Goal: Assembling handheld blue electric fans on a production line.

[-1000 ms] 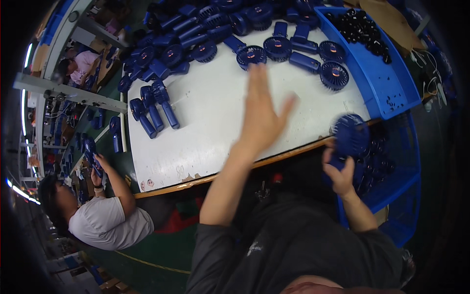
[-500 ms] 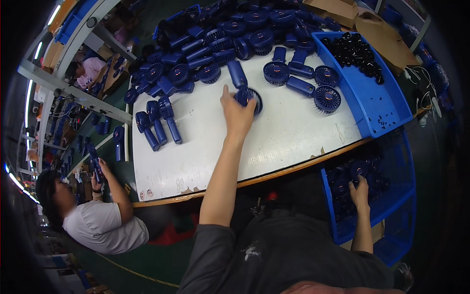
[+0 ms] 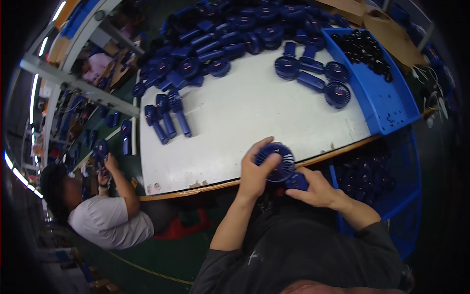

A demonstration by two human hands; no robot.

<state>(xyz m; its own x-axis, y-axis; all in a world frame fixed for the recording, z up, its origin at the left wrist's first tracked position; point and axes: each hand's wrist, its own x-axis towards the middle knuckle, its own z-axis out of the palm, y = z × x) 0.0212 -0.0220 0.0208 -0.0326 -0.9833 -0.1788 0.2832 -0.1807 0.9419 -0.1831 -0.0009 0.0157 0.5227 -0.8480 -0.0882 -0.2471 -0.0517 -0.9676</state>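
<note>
Blue plastic fan head (image 3: 275,161) sat gripped in the left hand (image 3: 254,176) while the right hand (image 3: 316,188) closed round what looked like its handle (image 3: 296,182), steadying both pieces together.

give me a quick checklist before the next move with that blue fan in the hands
1. Left hand grips the round fan head: ok.
2. Right hand holds the blue handle piece: ok.
3. Head and handle fully joined: cannot tell, fingers hide the joint.
4. Bare spot on the white table in front of the hands: ok.
5. Blue bin of black parts at the right, not covered: ok.
6. Co-worker at the left stays apart from both hands: ok.
</note>
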